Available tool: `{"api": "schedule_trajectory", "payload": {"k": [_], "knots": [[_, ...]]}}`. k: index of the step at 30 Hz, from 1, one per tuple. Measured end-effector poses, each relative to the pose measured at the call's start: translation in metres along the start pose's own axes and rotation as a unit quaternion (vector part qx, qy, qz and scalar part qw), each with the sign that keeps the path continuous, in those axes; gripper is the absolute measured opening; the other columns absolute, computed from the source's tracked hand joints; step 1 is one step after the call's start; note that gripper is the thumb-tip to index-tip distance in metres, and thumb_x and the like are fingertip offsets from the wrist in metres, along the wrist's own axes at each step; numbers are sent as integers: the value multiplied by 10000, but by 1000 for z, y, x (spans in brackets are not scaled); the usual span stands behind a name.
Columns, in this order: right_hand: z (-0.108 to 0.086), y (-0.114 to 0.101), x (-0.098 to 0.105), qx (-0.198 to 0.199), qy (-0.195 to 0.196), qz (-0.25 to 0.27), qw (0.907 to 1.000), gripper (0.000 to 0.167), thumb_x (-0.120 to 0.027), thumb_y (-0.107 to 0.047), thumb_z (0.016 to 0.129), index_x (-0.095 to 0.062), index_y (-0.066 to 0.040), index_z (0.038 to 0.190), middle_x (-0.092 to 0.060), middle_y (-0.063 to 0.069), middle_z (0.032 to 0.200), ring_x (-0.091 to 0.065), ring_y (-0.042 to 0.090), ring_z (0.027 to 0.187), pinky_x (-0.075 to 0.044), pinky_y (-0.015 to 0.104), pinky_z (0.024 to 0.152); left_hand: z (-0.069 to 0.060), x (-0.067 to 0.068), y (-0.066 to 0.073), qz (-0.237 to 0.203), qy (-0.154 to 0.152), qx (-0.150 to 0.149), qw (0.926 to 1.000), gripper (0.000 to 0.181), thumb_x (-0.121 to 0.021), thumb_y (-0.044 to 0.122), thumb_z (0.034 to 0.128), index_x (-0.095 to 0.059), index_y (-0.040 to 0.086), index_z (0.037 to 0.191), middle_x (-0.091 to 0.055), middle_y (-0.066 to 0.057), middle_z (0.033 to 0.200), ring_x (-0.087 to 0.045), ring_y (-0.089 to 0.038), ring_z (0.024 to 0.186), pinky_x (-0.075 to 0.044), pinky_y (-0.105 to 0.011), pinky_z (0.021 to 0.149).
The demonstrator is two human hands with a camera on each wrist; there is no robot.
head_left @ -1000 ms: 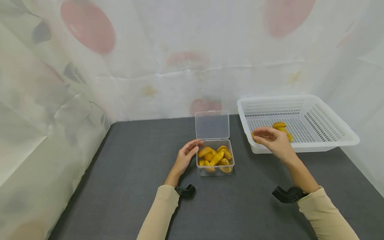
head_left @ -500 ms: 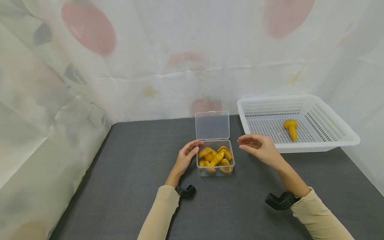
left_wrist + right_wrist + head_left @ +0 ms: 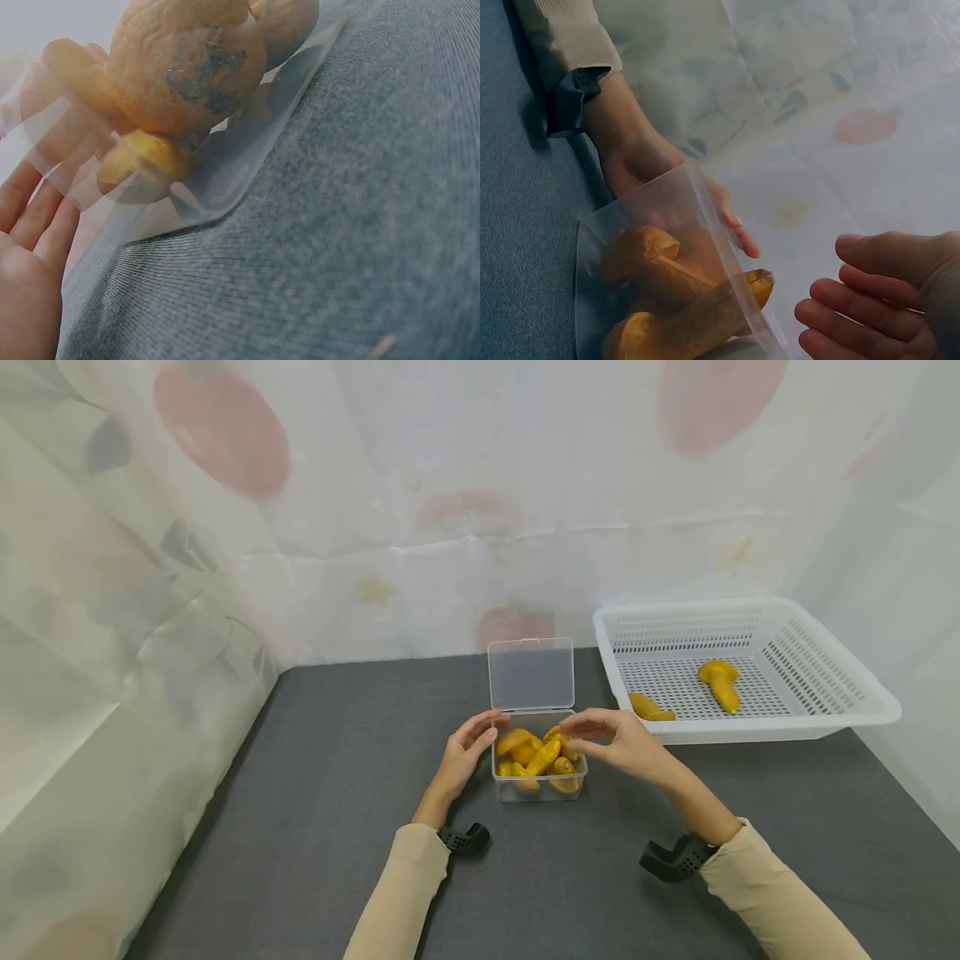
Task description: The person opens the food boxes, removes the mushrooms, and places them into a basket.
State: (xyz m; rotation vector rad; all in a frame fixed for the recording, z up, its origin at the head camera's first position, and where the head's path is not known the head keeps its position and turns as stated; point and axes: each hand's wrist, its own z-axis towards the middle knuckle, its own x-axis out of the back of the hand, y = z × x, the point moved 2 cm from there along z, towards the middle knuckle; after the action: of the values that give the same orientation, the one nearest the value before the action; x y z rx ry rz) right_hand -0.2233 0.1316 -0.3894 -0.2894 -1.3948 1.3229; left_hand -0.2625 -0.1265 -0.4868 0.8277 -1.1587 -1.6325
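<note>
My left hand (image 3: 461, 758) rests against the left side of a clear plastic box (image 3: 517, 789), fingers extended along its wall in the left wrist view and fingertips at the rim. Several yellow mushrooms (image 3: 543, 757) lie piled in the box, whose hinged lid (image 3: 531, 675) stands raised at the back. Over the box's right rim reaches my right hand (image 3: 621, 745), its fingertips above the mushrooms at that side. The right wrist view shows that hand's fingers (image 3: 855, 319) loosely bent, the thumb apart from them and nothing held.
A white perforated basket (image 3: 840, 720) stands at the back right. Inside it are one mushroom (image 3: 720, 685) near the middle and another (image 3: 649, 707) by the front left corner. A printed curtain (image 3: 375, 485) hangs behind the dark grey table (image 3: 360, 752).
My right hand has moved left from the basket to the box. The mushrooms in the basket have shifted, with one now lying at its front left. My left hand stays in place.
</note>
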Motion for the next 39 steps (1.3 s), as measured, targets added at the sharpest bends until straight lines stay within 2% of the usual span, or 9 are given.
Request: {"api": "schedule_trajectory", "payload": {"k": [2, 6, 11, 20, 27, 31, 35, 39], "knots": [[4, 1, -2, 52, -191, -84, 9998, 313, -667, -103, 892, -644, 27, 1176, -692, 213, 1150, -677, 286, 1034, -556, 290, 893, 0, 0, 0, 2, 6, -11, 10000, 399, -481, 126, 1010, -466, -28, 1378, -511, -318, 1355, -578, 23, 1179, -436, -155, 1032], [11, 1, -5, 72, -443, -215, 9988, 324, -684, -111, 877, -651, 18, 1173, -693, 216, 1155, -672, 328, 1056, -546, 426, 909, 0, 0, 0, 28, 22, 23, 10000, 401, -490, 136, 1008, -472, -20, 1376, -531, -286, 1356, -577, 28, 1177, -439, -154, 1027], [20, 3, -8, 136, -647, -412, 9970, 301, -686, -106, 876, -659, 24, 1146, -692, 234, 1134, -670, 359, 1038, -539, 469, 897, 1, -1, 0, 73, 47, 66, 9999, 401, -500, 149, 1005, -481, -9, 1373, -552, -252, 1353, -576, 33, 1176, -438, -148, 1026], [31, 8, -9, 354, -1158, -709, 9901, 268, -685, -84, 873, -673, 32, 1114, -715, 201, 1086, -678, 327, 995, -548, 458, 881, 2, -1, -1, 67, 39, 44, 10000, 402, -500, 145, 1005, -479, -18, 1372, -545, -272, 1348, -576, 30, 1176, -437, -148, 1025], [37, 9, -7, 546, -1631, -1125, 9787, 252, -676, -18, 863, -685, 14, 1113, -714, 180, 1100, -684, 322, 1032, -559, 422, 888, 1, -1, 0, 50, 77, 14, 10000, 402, -507, 154, 1001, -485, -16, 1365, -593, -187, 1333, -578, 23, 1178, -445, -153, 1018], [39, 7, -7, 572, -1849, -1341, 9719, 251, -644, 28, 868, -694, 11, 1113, -717, 173, 1112, -682, 319, 1046, -562, 400, 890, 0, -1, -1, 2, 91, 54, 9999, 402, -508, 148, 1001, -483, -26, 1362, -563, -254, 1343, -581, 28, 1172, -447, -153, 1014], [39, 7, -7, 658, -1885, -1402, 9698, 259, -629, 68, 847, -707, 5, 1085, -726, 163, 1091, -687, 296, 1002, -568, 390, 866, 0, -1, -1, -3, 101, 91, 9999, 395, -501, 139, 1002, -484, -28, 1360, -512, -328, 1353, -581, 33, 1167, -446, -148, 1010], [38, 9, -8, 890, -1683, -1419, 9714, 218, -654, 58, 840, -727, -14, 1033, -736, 154, 1063, -692, 275, 954, -576, 347, 806, 1, -1, 0, -3, 111, 50, 9999, 393, -493, 115, 1003, -475, -44, 1362, -502, -341, 1354, -581, 22, 1172, -446, -151, 1007]]}}
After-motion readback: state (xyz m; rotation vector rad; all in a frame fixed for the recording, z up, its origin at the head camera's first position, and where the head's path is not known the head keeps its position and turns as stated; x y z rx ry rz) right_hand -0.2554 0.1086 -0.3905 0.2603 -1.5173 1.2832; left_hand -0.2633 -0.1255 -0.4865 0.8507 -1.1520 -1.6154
